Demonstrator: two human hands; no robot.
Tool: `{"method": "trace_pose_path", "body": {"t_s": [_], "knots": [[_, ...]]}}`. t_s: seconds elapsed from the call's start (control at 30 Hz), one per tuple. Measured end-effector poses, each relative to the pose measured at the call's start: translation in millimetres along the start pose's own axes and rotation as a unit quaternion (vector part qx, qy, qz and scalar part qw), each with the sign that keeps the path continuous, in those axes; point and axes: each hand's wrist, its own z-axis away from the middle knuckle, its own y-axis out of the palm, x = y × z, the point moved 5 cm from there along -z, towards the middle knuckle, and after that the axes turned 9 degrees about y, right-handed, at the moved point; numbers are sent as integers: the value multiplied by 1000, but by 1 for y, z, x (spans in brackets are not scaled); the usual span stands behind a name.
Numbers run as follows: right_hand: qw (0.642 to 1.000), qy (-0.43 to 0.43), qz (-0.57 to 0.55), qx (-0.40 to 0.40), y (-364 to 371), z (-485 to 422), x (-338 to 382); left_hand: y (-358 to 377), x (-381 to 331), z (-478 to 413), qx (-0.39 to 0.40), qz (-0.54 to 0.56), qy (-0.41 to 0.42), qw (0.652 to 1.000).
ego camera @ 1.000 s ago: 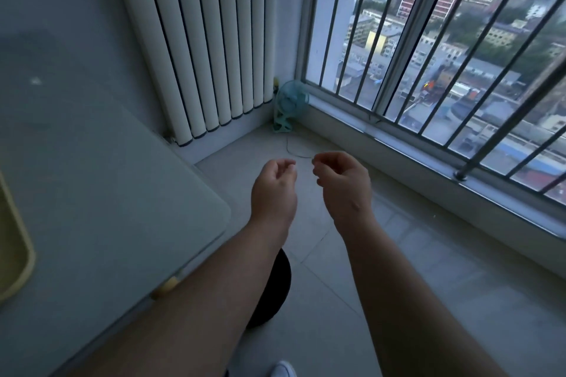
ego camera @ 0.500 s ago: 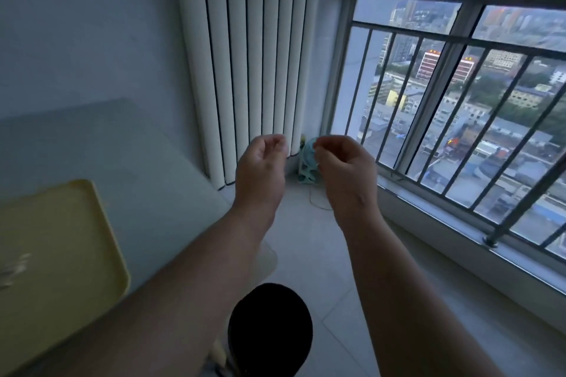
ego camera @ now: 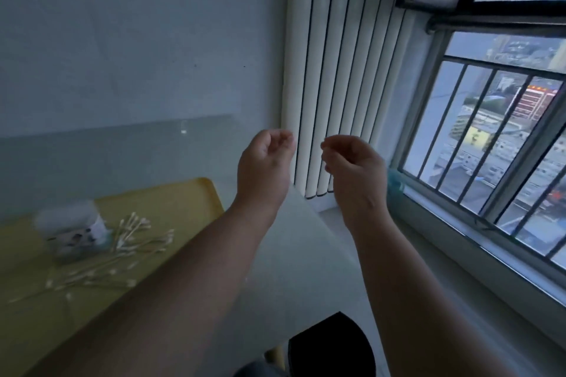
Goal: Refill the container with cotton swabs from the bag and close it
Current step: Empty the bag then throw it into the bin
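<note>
A small clear container stands on a yellow tray at the left. Several loose cotton swabs lie spread on the tray beside and in front of it. No bag can be made out. My left hand and my right hand are raised side by side in the air, right of the tray and well apart from the swabs. Both hold nothing, with fingers loosely curled and slightly apart.
The tray rests on a pale grey table against a grey wall. A white ribbed radiator stands behind my hands. A barred window fills the right side. A black round stool sits below the table's edge.
The view has swung up and to the left, bringing the tray, container and swabs into sight. My hands keep the same raised, loosely curled pose.
</note>
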Motion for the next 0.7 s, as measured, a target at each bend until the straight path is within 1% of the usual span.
{"method": "trace_pose_path", "body": {"t_s": [0.23, 0.4, 0.7], "knots": [[997, -8, 5, 72, 82, 29, 2, -83, 4, -8, -49, -29, -6, 998], [993, -11, -7, 119, 131, 49, 2, -135, 0, -10, -84, -60, 11, 995], [983, -34, 25, 180, 209, 83, -1, -221, 3, -9, -139, -108, 36, 984]]}}
